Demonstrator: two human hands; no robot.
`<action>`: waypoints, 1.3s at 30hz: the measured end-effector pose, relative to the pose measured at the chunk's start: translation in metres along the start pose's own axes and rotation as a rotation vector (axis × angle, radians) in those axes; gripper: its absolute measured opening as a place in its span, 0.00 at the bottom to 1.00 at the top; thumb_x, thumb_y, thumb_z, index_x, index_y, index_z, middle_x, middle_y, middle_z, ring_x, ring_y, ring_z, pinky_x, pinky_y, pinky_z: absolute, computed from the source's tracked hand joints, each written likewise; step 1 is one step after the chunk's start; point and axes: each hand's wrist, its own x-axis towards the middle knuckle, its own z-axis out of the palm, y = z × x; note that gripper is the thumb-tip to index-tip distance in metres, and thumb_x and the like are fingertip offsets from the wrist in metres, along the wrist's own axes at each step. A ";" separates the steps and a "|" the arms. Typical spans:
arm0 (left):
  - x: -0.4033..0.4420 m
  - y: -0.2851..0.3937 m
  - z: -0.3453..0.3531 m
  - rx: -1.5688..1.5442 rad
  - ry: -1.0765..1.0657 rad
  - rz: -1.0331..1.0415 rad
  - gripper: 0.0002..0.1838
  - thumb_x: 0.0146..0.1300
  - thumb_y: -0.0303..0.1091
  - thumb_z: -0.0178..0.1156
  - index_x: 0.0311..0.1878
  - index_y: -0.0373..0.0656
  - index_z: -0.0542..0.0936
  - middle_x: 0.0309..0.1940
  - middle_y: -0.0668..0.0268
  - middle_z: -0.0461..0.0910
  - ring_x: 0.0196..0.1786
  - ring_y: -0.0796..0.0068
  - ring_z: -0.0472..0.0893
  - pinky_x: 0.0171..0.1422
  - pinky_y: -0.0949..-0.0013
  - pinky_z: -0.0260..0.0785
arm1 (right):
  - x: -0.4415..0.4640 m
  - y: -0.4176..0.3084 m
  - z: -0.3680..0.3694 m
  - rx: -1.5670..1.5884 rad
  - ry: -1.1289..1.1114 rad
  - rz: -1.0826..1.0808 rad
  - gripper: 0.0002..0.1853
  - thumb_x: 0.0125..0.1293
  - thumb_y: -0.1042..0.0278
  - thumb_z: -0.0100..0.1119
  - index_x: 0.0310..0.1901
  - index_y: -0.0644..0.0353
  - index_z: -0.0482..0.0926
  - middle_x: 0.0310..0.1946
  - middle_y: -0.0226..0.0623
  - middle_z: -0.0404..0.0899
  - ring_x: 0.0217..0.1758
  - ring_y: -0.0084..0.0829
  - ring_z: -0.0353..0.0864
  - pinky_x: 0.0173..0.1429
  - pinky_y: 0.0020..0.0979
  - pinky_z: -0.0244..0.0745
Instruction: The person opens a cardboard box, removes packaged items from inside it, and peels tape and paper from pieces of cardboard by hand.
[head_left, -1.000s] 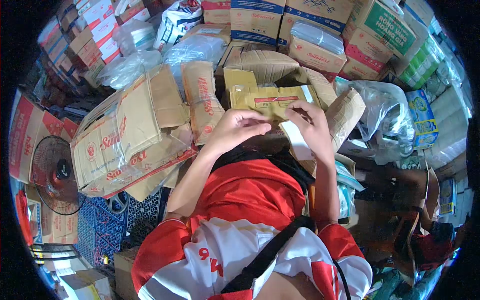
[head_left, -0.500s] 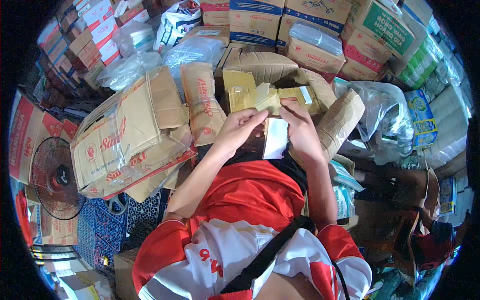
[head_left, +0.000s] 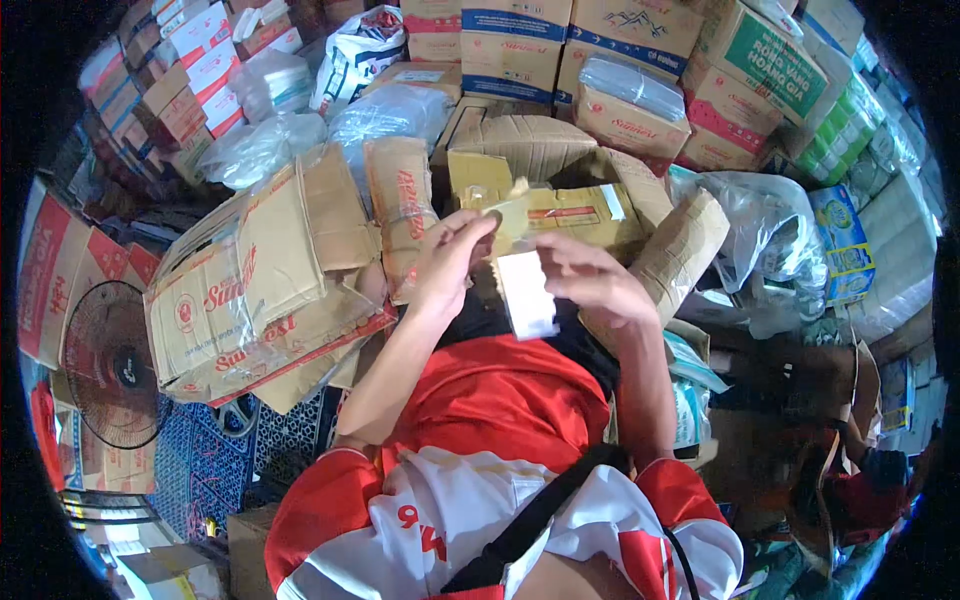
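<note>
In the head view, my left hand point(head_left: 452, 255) is closed, thumb and fingers pinching a yellowish-brown flat piece point(head_left: 515, 218), perhaps cardboard or tape. Just below it hangs a white-faced piece of card point(head_left: 526, 295), tilted, with a ragged left edge. My right hand point(head_left: 605, 282) is at the card's right edge; its fingers are smeared by motion, so I cannot tell whether they grip it. Beyond both hands is an open cardboard box point(head_left: 530, 135) with a smaller yellowish-brown carton point(head_left: 582, 216) in it.
Flattened cardboard boxes point(head_left: 240, 285) lean at the left, beside a fan point(head_left: 115, 365). A folded carton point(head_left: 398, 205) stands near my left hand, a rolled cardboard piece point(head_left: 685, 255) near my right. Stacked cartons point(head_left: 510, 60) line the back. Clear plastic bags point(head_left: 750, 215) lie at the right.
The white card has shifted left and down and now tilts. My left hand has moved left and my right hand slightly down, so they are farther apart. More of the small carton shows.
</note>
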 end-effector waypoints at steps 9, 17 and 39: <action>-0.009 0.007 0.002 0.160 -0.216 -0.183 0.06 0.68 0.34 0.65 0.41 0.43 0.82 0.32 0.74 0.80 0.32 0.86 0.78 0.39 0.79 0.72 | 0.013 0.007 0.006 0.224 0.388 0.041 0.19 0.71 0.53 0.63 0.50 0.62 0.79 0.40 0.28 0.80 0.40 0.17 0.75 0.44 0.25 0.70; -0.018 0.013 0.017 0.117 -0.381 -0.288 0.24 0.64 0.30 0.68 0.61 0.39 0.72 0.45 0.62 0.82 0.45 0.70 0.85 0.50 0.65 0.82 | 0.015 0.009 -0.002 -0.045 0.560 -0.219 0.07 0.67 0.75 0.62 0.45 0.61 0.85 0.38 0.27 0.85 0.40 0.20 0.82 0.47 0.22 0.74; -0.009 -0.001 0.007 0.188 -0.175 -0.121 0.07 0.66 0.31 0.67 0.45 0.39 0.86 0.31 0.73 0.82 0.31 0.87 0.77 0.36 0.79 0.68 | 0.006 -0.007 0.013 -0.537 0.419 -0.300 0.13 0.63 0.81 0.64 0.49 0.64 0.84 0.54 0.37 0.81 0.48 0.22 0.80 0.50 0.25 0.76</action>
